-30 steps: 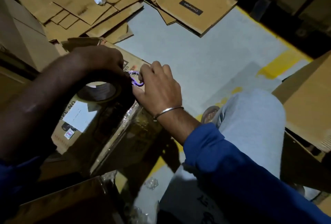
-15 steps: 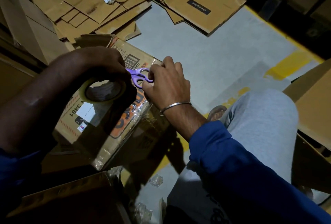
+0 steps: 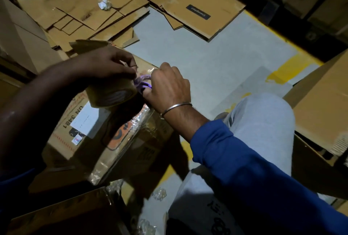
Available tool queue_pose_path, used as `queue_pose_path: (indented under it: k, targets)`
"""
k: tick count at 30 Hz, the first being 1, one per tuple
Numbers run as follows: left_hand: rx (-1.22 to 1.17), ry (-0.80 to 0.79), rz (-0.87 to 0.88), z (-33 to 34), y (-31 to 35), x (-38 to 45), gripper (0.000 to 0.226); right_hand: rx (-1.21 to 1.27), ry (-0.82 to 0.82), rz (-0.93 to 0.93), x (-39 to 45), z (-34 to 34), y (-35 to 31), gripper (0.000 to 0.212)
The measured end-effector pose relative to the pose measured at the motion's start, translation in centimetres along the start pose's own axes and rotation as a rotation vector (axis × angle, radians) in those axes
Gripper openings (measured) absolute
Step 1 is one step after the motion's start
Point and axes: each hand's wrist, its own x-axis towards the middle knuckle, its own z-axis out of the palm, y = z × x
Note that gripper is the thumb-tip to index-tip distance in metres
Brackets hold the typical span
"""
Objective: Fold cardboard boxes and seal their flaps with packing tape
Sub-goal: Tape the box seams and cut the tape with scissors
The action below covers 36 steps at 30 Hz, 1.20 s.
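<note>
Taping step: the left hand (image 3: 105, 65) grips the tape roll (image 3: 113, 92) over the box (image 3: 88, 131); the right hand (image 3: 167, 86) holds purple scissors (image 3: 143, 82). Next, I think, comes cutting the tape cleanly.

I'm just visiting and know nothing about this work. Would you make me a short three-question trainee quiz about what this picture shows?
1. True or false: the left hand holds the tape roll above the printed box.
2. What colour are the handles of the scissors that the right hand grips?
A. red
B. purple
C. green
3. Fill in: the flattened cardboard sheets lie on the ____ beyond the hands.

Key
1. True.
2. B, purple.
3. Floor; the sheets lie there unfolded, one bearing a dark label.
</note>
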Motion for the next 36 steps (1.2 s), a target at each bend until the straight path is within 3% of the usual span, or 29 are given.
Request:
queue_pose_path:
  k: [1,4,5,9,11,16,18,21,25,30,36]
  targets:
    - [-0.066,0.011,0.034,0.1,0.2,-0.5,0.016,-0.014,0.018,-0.017,-0.2,-0.2,0.2,0.030]
    - [-0.244,0.025,0.116,0.3,0.8,-1.8,0.064,-0.031,0.060,-0.059,-0.1,-1.0,1.7,0.030]
    - [-0.307,0.031,0.149,0.4,1.1,-2.0,0.069,-0.027,0.068,-0.066,0.1,-1.2,2.4,0.031]
    - [-0.398,0.102,0.309,2.5,3.9,-0.3,0.028,-0.060,0.120,-0.081,-0.1,-2.4,7.1,0.025]
    - [-0.403,0.121,0.367,4.0,6.0,0.7,0.019,-0.111,0.125,-0.041,-0.5,-3.5,10.0,0.022]
    - [-0.517,0.163,0.457,8.0,11.6,4.4,0.006,-0.045,0.130,0.272,-2.2,-8.7,19.8,0.018]
    - [-0.528,0.182,0.503,10.3,14.5,6.1,0.003,0.110,0.105,0.457,-3.8,-11.0,24.4,0.019]
    - [-0.579,0.150,0.538,14.2,19.3,8.1,0.006,0.593,0.098,0.708,-7.6,-14.3,30.7,0.022]
    - [-0.592,0.047,0.626,19.5,25.2,10.9,0.011,1.018,0.147,0.913,-13.8,-18.2,35.4,0.017]
    - [-0.601,-0.057,0.624,27.5,32.2,13.3,0.008,1.434,0.377,0.824,-19.6,-20.3,40.1,0.050]
    - [-0.530,-0.261,0.660,37.4,38.2,14.7,0.011,1.431,0.667,0.815,-22.7,-20.0,44.8,0.044]
